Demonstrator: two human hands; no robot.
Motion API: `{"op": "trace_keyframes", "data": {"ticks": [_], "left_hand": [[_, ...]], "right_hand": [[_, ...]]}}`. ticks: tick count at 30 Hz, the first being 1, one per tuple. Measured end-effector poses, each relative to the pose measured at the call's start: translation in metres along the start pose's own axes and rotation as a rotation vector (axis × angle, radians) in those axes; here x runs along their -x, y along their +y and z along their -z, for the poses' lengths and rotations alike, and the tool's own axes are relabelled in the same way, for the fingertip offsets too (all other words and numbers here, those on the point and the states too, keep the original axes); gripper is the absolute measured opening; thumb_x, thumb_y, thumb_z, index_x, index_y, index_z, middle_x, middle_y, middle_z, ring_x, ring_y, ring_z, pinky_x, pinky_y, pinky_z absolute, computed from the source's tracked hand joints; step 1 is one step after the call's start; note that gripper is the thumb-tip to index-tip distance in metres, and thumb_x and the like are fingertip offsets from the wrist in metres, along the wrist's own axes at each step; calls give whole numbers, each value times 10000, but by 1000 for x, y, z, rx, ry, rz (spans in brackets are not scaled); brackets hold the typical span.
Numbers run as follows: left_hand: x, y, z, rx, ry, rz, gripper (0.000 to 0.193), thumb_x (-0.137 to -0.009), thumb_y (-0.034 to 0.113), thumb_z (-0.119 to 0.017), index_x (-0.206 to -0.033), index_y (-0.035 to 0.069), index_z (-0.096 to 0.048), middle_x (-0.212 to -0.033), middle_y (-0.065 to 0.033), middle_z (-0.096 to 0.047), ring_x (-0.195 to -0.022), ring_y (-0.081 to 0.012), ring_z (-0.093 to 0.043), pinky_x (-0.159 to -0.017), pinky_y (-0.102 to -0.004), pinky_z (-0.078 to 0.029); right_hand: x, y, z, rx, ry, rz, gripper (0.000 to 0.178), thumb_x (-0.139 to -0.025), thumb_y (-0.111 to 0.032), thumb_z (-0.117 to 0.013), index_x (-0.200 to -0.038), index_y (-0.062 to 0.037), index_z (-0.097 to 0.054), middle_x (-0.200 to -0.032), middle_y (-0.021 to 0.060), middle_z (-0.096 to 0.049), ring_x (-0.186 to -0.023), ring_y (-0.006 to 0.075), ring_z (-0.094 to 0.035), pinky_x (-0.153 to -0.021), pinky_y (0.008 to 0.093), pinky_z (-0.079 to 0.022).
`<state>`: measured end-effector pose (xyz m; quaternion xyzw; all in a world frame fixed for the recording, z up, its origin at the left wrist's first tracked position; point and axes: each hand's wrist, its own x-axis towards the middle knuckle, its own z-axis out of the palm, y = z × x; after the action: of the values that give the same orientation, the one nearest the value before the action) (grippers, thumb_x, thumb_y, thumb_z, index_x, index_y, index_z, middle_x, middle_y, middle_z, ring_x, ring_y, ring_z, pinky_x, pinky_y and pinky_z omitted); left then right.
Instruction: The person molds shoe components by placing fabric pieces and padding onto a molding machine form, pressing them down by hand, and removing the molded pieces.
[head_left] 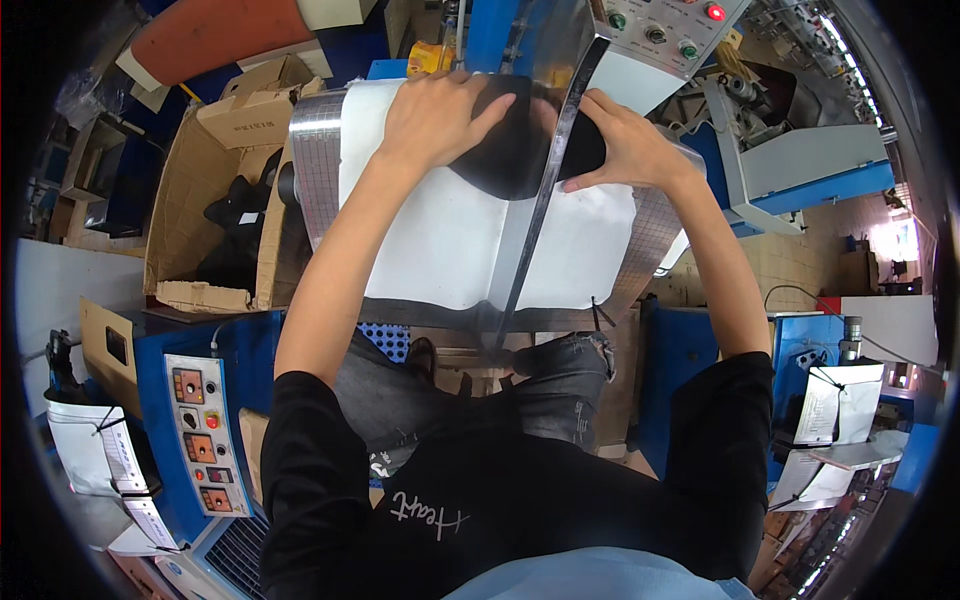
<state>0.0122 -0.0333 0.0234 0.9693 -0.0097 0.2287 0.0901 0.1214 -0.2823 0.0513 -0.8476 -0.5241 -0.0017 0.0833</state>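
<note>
A smooth black sheet-like piece (505, 150) lies across the far part of a white cloth cover (430, 250) on a machine bed. My left hand (435, 118) rests on its left part, thumb stretched out over the black surface and fingers reaching to the far edge. At its right end is my right hand (635, 148), fingers and thumb spread apart along the edge. Between the hands stands an upright shiny metal plate (548, 185), its dark edge running toward me. The plate hides part of the black piece, and some fingertips are hard to make out.
An open cardboard box (180, 210) with black pieces stands left of the bed. Beyond the plate is a control panel (655, 35) with buttons and a red light. Blue machine cabinets flank me, one with a control panel (205, 435). An orange roll (215, 40) lies far left.
</note>
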Motion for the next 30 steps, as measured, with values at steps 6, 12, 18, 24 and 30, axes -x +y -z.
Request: {"op": "trace_keyframes", "data": {"ticks": [6, 12, 18, 24, 30], "left_hand": [[3, -1, -4, -39, 17, -5, 574, -982, 544, -487, -1096, 39, -735, -987, -147, -742, -861, -293, -716, -853, -388, -550], [2, -4, -7, -41, 36, 3, 566, -982, 535, -488, -1075, 38, -742, -970, -146, -744, -860, -286, -718, -839, -383, -549], [2, -4, -11, -42, 145, -41, 454, -965, 398, -549, -927, -16, -731, -858, -182, -725, -788, -294, -710, -793, -389, -549], [-2, 6, -17, -47, 200, -60, 306, -893, 219, -581, -769, -43, -679, -752, -191, -691, -733, -314, -695, -741, -381, -554], [-8, 3, -17, -3, 136, -69, 266, -860, 199, -578, -764, -29, -675, -714, -161, -659, -726, -297, -684, -658, -372, -556]], "right_hand": [[2, -2, 5, 24, -21, 33, 1143, -543, -583, -884, -1462, -93, -412, -1320, 181, -544, -1179, 404, -577, -1048, 468, -462], [7, -20, 8, 103, 38, 36, 1038, -664, -563, -829, -1448, -10, -431, -1400, 243, -509, -1242, 406, -541, -1086, 477, -411], [-11, -45, -17, 110, 296, -183, 350, -990, -248, -538, -1096, 61, -662, -1062, 226, -686, -984, 393, -654, -882, 446, -521], [-27, -46, -37, 133, 383, -318, 226, -939, -141, -536, -937, 27, -686, -945, 200, -690, -901, 388, -659, -821, 460, -525], [-35, -43, -43, 125, 372, -354, 199, -825, -206, -678, -906, -24, -689, -836, 187, -656, -861, 402, -647, -773, 477, -516]]}}
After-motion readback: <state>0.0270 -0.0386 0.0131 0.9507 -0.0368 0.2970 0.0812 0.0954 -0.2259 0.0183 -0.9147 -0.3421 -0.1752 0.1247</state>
